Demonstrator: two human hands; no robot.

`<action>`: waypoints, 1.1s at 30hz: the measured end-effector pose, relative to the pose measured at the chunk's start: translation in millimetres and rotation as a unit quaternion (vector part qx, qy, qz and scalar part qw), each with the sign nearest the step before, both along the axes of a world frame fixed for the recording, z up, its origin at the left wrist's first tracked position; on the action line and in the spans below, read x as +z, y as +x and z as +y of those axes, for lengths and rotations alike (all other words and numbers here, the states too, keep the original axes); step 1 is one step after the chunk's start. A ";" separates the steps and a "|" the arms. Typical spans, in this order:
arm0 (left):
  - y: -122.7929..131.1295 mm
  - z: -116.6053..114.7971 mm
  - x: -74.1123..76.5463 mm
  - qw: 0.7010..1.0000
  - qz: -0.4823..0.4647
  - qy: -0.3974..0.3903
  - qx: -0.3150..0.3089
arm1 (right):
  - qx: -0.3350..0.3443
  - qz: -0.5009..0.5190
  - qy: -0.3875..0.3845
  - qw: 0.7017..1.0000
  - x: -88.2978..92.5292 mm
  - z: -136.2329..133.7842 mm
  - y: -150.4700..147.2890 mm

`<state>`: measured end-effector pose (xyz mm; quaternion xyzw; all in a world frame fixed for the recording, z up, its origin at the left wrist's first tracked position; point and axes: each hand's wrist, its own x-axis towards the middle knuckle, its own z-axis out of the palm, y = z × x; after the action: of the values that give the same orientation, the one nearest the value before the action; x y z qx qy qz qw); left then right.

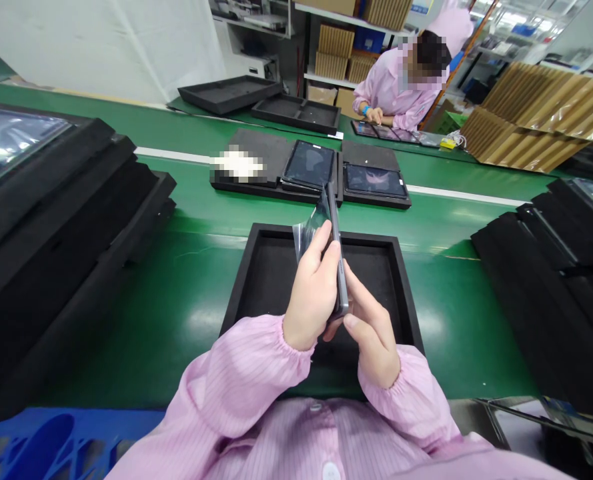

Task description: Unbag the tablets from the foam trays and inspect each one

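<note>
A thin grey tablet (pixel 337 247) stands on edge above a black foam tray (pixel 256 267) on the green belt. My left hand (pixel 312 293) is wrapped round its left face, fingers also pinching a clear plastic bag (pixel 307 232) that hangs off the tablet's upper part. From the right, my right hand (pixel 373 337) grips the tablet's lower edge with thumb and fingers closed. Both sleeves are pink. The tray beneath holds nothing that I can see.
Stacks of black foam trays stand at the left (pixel 66 220) and right (pixel 551 280). Two tablets in trays (pixel 376 181) lie farther along the belt. A co-worker in pink (pixel 396 90) bends over a tablet at the back. Cardboard dividers (pixel 541 120) sit at far right.
</note>
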<state>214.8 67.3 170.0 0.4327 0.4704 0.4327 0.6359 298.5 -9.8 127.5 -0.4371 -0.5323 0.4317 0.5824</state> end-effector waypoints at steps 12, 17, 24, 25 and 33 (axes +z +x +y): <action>-3.5 3.5 12.8 0.998 0.011 -0.068 0.009 | -0.011 0.049 0.001 0.999 4.3 10.6 0.2; -14.4 -7.8 -46.3 0.997 0.011 0.053 0.056 | -0.040 0.106 -0.102 0.988 -22.6 31.4 -5.1; -19.0 -6.0 -79.7 0.994 -0.017 0.104 0.020 | -0.032 0.018 -0.182 0.983 -35.2 54.7 -17.8; -19.5 -6.6 -76.7 0.994 -0.020 0.110 0.019 | -0.041 0.002 -0.163 0.986 -32.9 53.9 -17.6; -18.2 -4.4 -79.1 0.963 -0.013 0.264 0.056 | -0.048 -0.009 -0.051 0.998 -21.9 47.4 -12.1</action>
<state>196.6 62.9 90.9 0.5521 0.3546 0.5824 0.4799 286.3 37.7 105.6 -0.4950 -0.4932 0.4257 0.5749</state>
